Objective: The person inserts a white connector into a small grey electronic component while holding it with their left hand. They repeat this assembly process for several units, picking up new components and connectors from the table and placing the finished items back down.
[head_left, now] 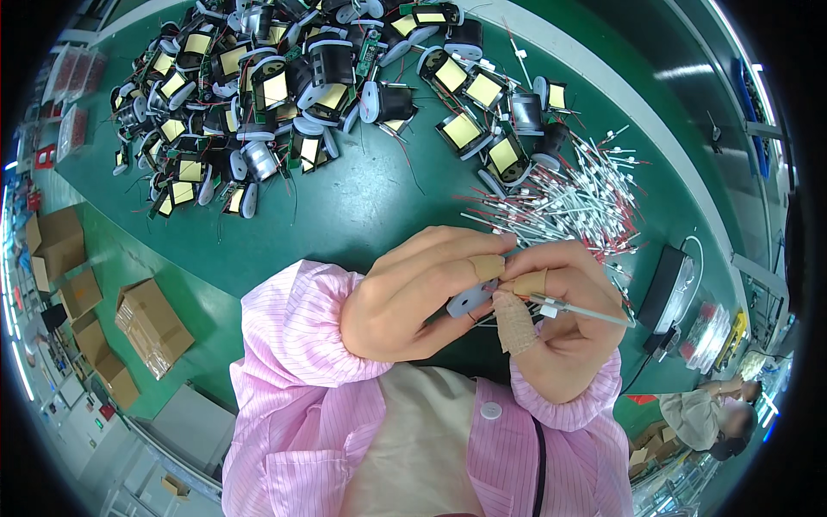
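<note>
At the near edge of the green bench, my left hand curls round a small assembly with a grey rounded end plate. Most of this part lies hidden behind the fingers. My right hand meets it from the right, thumb and forefinger pinched close to the part. A thin white-and-grey cable with a white connector sticks out across the right palm. Finger coverings show on the thumb and forefinger of the right hand and on a left finger. Just beyond the right hand lies a heap of white and red connector cables.
Many black assemblies with yellow pads are piled at the far left, and a smaller group lies nearer the cables. A black box with a cord stands at the right edge. Cardboard boxes sit on the floor at left. Another person is at lower right.
</note>
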`<state>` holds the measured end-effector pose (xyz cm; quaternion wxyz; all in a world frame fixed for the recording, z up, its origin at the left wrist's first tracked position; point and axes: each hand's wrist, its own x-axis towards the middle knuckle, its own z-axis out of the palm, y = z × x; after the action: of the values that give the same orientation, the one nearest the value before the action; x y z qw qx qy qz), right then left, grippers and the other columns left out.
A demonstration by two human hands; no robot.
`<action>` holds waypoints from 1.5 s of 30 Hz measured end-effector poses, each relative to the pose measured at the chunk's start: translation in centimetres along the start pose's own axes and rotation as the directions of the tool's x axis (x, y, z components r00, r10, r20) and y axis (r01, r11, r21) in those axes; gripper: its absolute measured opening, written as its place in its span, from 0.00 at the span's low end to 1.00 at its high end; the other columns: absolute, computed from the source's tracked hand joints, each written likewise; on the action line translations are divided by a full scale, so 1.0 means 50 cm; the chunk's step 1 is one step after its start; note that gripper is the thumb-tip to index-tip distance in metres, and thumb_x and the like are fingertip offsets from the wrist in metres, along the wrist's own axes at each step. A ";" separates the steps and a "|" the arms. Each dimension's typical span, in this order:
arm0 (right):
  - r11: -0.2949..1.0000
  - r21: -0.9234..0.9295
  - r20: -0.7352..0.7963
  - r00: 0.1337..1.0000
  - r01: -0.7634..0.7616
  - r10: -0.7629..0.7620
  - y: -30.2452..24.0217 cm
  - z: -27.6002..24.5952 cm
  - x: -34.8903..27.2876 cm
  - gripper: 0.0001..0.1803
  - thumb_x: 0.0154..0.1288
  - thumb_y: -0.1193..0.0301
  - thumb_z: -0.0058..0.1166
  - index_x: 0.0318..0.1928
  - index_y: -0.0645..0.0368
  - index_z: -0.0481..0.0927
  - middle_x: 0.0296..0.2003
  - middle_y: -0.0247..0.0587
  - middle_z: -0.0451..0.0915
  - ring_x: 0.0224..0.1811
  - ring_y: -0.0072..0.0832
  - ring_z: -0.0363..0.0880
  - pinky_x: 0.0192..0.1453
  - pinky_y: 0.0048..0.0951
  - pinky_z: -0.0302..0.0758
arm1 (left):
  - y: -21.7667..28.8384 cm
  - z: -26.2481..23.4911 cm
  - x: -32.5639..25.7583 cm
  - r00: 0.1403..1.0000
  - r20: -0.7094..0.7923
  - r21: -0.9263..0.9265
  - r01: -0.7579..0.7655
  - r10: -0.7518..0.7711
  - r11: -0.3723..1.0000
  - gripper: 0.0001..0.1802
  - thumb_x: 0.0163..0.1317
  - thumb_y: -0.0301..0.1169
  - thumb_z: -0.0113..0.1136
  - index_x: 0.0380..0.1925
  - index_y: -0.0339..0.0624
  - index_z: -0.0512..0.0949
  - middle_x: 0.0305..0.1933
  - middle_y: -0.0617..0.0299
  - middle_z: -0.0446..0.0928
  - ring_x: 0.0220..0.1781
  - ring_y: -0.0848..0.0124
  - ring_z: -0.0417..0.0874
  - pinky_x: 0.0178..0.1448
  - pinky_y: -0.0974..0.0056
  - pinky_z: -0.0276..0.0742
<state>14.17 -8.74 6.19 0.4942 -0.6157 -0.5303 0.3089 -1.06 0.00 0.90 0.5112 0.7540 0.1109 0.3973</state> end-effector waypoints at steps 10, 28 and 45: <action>0.998 -0.046 -0.054 0.998 0.031 -0.034 0.004 0.012 -0.003 0.10 0.46 0.86 0.65 0.31 0.66 0.81 0.35 0.44 0.81 0.31 0.28 0.80 0.33 0.23 0.76 | 0.002 -0.001 0.000 1.000 0.014 0.019 0.003 -0.003 1.000 0.29 0.41 0.13 0.68 0.48 0.27 0.75 0.50 0.39 0.78 0.47 0.47 0.82 0.50 0.54 0.78; 0.958 -0.227 -0.044 0.981 0.174 -0.189 -0.003 0.016 0.005 0.12 0.42 0.86 0.67 0.31 0.66 0.80 0.34 0.43 0.80 0.27 0.30 0.81 0.29 0.24 0.76 | -0.004 -0.007 -0.001 0.999 0.039 0.069 -0.023 0.020 0.997 0.23 0.47 0.16 0.65 0.47 0.27 0.75 0.50 0.35 0.79 0.48 0.47 0.83 0.50 0.54 0.80; 0.986 -0.139 -0.009 0.995 0.093 -0.095 -0.002 0.005 0.004 0.11 0.44 0.86 0.67 0.30 0.66 0.81 0.35 0.43 0.80 0.29 0.30 0.81 0.32 0.25 0.77 | 0.000 -0.011 0.000 0.998 0.059 0.005 0.012 -0.012 1.000 0.23 0.49 0.16 0.66 0.48 0.27 0.74 0.50 0.34 0.78 0.49 0.46 0.83 0.52 0.54 0.80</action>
<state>13.96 -8.48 6.22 0.4686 -0.6253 -0.5748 0.2429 -1.44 0.39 0.97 0.5149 0.7658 0.1013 0.3718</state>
